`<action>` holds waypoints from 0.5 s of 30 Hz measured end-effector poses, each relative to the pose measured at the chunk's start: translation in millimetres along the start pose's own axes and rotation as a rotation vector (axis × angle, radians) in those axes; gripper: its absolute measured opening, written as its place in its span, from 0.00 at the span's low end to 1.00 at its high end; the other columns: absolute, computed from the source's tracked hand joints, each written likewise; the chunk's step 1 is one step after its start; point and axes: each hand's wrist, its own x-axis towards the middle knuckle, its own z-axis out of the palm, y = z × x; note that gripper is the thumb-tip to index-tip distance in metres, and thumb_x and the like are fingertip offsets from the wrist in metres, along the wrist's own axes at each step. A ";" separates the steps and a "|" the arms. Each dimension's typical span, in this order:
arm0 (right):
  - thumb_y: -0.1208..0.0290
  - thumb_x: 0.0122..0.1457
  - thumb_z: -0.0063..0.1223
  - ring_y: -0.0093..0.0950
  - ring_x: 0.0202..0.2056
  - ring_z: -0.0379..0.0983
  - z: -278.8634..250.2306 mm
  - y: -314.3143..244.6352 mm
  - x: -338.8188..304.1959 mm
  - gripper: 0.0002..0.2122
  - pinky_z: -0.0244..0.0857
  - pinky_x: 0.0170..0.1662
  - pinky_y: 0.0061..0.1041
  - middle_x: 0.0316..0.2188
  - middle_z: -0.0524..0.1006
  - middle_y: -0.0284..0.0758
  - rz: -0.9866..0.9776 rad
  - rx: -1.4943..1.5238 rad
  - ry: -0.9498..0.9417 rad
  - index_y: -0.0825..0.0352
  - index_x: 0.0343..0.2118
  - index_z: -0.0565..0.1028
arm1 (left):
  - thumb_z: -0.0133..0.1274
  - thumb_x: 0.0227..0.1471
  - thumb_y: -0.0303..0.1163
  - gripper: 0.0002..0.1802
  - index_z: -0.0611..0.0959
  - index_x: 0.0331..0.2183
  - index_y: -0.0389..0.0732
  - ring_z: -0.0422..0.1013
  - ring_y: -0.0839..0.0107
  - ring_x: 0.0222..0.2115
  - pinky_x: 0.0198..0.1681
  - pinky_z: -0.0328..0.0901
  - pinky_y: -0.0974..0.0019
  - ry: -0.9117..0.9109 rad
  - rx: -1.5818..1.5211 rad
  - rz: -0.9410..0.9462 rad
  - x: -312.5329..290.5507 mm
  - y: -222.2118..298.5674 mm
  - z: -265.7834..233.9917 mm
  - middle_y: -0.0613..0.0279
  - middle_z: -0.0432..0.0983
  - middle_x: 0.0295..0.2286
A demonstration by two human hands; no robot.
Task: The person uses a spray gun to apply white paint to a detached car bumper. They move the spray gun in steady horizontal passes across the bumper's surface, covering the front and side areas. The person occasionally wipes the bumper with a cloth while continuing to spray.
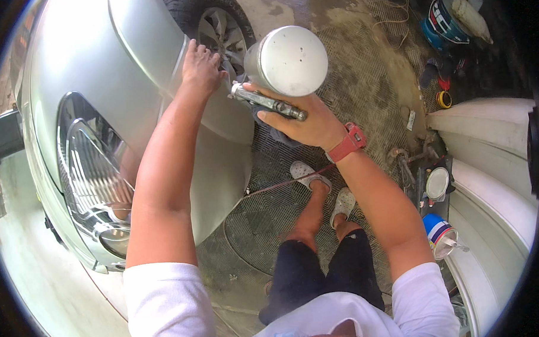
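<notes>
Your left hand (202, 67) flat, fingers toward 12 o'clock, arm outstretched; your right hand (306, 121) clenched, wrist bent toward 10 o'clock.

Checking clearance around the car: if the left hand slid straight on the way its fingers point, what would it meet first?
Probably the front wheel: the left hand lies flat on the silver fender, fingers aimed at the wheel arch, though depth is unclear.
</notes>
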 end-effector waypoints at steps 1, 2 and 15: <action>0.72 0.64 0.67 0.34 0.63 0.79 -2.2 -3.3 5.1 0.27 0.68 0.68 0.37 0.63 0.82 0.37 0.015 -0.048 -0.006 0.53 0.68 0.79 | 0.45 0.70 0.65 0.38 0.80 0.65 0.48 0.63 0.62 0.69 0.79 0.38 0.44 -0.001 0.007 -0.004 1.6 -10.4 -3.3 0.60 0.77 0.62; 0.72 0.64 0.67 0.34 0.63 0.79 -0.5 -7.2 9.8 0.27 0.68 0.68 0.37 0.63 0.82 0.36 0.027 -0.098 -0.011 0.53 0.68 0.79 | 0.45 0.70 0.65 0.38 0.80 0.65 0.48 0.63 0.62 0.69 0.79 0.38 0.44 0.000 0.013 -0.009 1.3 -20.7 -6.1 0.60 0.78 0.62; 0.67 0.67 0.67 0.33 0.72 0.69 -18.8 -101.6 45.5 0.28 0.58 0.75 0.37 0.68 0.78 0.34 0.164 -0.091 -0.047 0.53 0.70 0.76 | 0.43 0.71 0.57 0.42 0.62 0.77 0.50 0.40 0.50 0.80 0.81 0.28 0.38 -0.057 0.050 0.120 -44.2 -8.8 -1.7 0.55 0.50 0.78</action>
